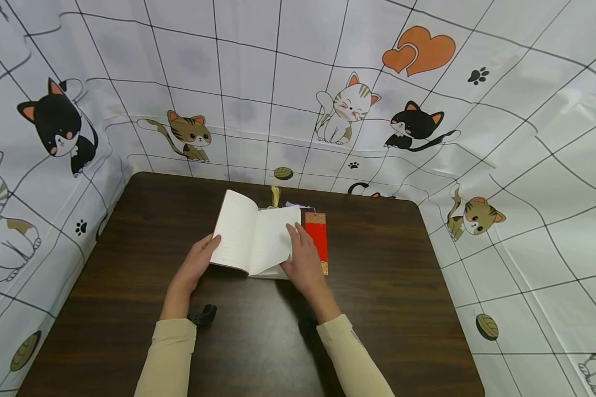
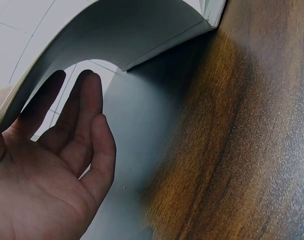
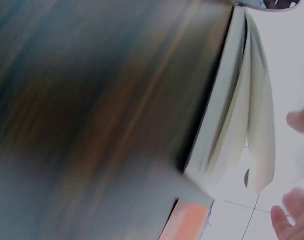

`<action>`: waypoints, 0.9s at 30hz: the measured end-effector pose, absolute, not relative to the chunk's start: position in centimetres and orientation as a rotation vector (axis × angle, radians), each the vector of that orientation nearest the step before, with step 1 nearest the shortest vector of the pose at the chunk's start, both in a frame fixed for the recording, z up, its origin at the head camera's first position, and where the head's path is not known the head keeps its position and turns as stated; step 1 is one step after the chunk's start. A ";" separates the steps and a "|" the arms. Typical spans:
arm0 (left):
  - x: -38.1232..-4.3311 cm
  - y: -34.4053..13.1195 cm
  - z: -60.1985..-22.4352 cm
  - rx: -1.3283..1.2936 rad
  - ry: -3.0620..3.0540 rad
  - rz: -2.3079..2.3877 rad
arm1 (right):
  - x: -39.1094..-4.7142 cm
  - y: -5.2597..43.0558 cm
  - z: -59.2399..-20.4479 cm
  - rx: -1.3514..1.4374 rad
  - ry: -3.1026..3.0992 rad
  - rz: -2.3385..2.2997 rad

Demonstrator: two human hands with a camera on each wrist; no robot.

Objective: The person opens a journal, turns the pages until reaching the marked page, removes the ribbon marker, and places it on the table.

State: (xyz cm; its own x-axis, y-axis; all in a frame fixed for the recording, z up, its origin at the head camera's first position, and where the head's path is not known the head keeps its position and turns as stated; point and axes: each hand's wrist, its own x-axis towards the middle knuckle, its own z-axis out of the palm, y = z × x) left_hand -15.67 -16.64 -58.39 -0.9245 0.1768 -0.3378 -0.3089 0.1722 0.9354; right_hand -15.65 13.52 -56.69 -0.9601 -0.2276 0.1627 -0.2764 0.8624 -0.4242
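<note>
An open notebook (image 1: 234, 234) with blank-looking pages lies in the middle of the table, its left half raised. My left hand (image 1: 202, 255) holds that left edge, thumb over the page and fingers behind the cover; the left wrist view shows this hand (image 2: 51, 160) under the bowed cover. At the right half, my right hand (image 1: 305, 259) touches a lifted page (image 1: 270, 237) with its fingers extended. In the right wrist view, the right hand's thumb (image 3: 300, 120) and fingers stand apart beside the curling pages (image 3: 259, 125).
A red bookmark (image 1: 316, 237) with gold-patterned ends lies right of the notebook. Its lavender tassel (image 1: 298, 205) and a yellow tassel (image 1: 275, 196) show behind the notebook. The dark wooden table (image 1: 397, 286) meets a cat-print cloth (image 1: 248, 82) at its back and sides.
</note>
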 end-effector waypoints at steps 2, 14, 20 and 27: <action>-15.6 -16.6 -58.3 -0.123 2.086 1.806 | -15.9 13.1 -56.5 0.306 -2.906 0.849; -15.5 -16.2 -58.0 -0.124 2.070 1.835 | -15.3 9.9 -56.3 0.264 -3.076 0.999; -15.5 -16.1 -58.0 -0.151 2.057 1.805 | -14.7 8.5 -56.4 0.319 -3.109 1.094; -15.5 -16.2 -58.2 -0.142 2.033 1.855 | -14.2 7.4 -56.2 0.434 -3.151 1.051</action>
